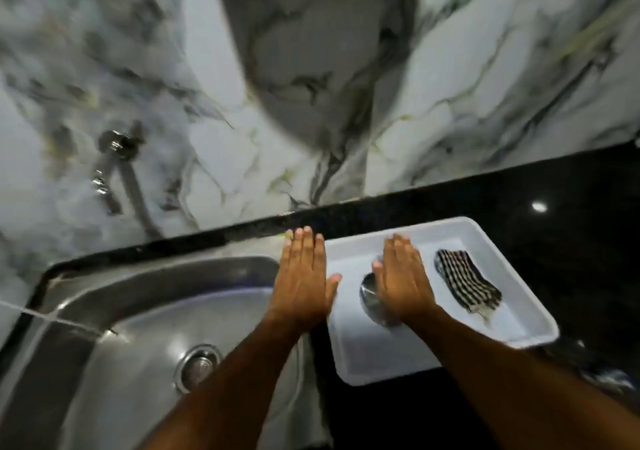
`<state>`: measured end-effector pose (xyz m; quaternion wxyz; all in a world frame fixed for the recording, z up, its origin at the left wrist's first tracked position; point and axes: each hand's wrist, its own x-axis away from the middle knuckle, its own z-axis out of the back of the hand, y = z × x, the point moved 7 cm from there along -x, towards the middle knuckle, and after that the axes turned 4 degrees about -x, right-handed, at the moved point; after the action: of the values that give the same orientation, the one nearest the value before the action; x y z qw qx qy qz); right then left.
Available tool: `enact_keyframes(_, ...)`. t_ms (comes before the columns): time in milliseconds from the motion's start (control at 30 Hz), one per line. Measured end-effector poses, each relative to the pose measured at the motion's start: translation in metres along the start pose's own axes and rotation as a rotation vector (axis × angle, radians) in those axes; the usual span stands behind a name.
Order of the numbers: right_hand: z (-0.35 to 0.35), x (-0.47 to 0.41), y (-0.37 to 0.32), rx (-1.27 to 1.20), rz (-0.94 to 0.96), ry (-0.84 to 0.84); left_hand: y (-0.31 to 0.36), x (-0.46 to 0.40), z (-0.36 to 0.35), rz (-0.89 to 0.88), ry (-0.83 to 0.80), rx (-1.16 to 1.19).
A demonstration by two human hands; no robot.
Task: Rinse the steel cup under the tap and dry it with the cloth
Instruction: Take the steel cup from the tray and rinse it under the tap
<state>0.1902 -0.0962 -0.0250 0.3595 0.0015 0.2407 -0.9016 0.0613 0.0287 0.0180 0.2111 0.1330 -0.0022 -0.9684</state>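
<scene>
The steel cup (370,294) lies in a white tray (381,356) on the black counter, mostly hidden under my right hand (401,278). That hand is flat, palm down, fingers straight, above the cup; I cannot tell whether it touches it. A black-and-white striped cloth (465,281) lies folded in the tray to the right of the cup. My left hand (304,276) is flat and empty over the sink's right rim, beside the tray's left edge. The tap (112,169) juts from the marble wall at the left, blurred.
A steel sink (145,311) with a round drain (197,366) fills the lower left. A thin line crosses its left side. Black granite counter (571,214) stretches right of the tray. A marble wall rises behind.
</scene>
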Motion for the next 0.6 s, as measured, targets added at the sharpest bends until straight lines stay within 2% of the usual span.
enact_keyframes(67,-0.022,0.014,0.039,0.074,-0.062,-0.128,0.028,0.006,-0.042,-0.048,-0.096,0.043)
enact_keyframes(133,-0.04,0.032,0.069,0.04,-0.096,-0.22,0.055,0.018,-0.077,-0.134,-0.143,0.053)
enact_keyframes(300,-0.056,0.039,0.088,-0.175,-0.099,-0.334,0.075,0.01,-0.123,-0.213,-0.351,0.056)
enact_keyframes(433,-0.058,0.036,0.094,-0.286,-0.113,-0.402,0.071,-0.003,-0.133,-0.25,-0.428,0.074)
enact_keyframes(500,-0.052,0.032,0.095,-0.327,-0.159,-0.389,0.072,-0.008,-0.132,-0.289,-0.402,0.073)
enact_keyframes(600,-0.027,0.017,0.076,-0.376,-0.095,-0.218,0.063,-0.013,-0.113,-0.336,-0.3,0.016)
